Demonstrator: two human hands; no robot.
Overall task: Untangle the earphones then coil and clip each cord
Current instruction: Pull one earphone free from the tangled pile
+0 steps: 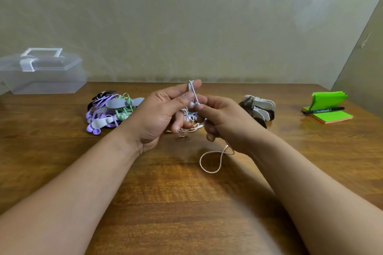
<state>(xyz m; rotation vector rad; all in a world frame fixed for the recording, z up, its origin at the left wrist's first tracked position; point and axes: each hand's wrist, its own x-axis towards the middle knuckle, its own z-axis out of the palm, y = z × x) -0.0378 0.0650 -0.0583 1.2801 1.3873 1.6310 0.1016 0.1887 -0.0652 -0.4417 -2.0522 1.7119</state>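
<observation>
Over table (pixel 186 192), white cord (pixel 192 91) upright

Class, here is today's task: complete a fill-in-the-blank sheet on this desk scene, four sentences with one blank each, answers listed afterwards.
1. The left hand and right hand pinch an earphone cord; a loose cord loop lies on the table beside the ____ wrist.
2. The black marker lies on the ____ sticky notes.
3. The clear box stands at the table's far ____ side.
4. The clipped earphones are green and ____.

Answers: right; green; left; purple
</observation>
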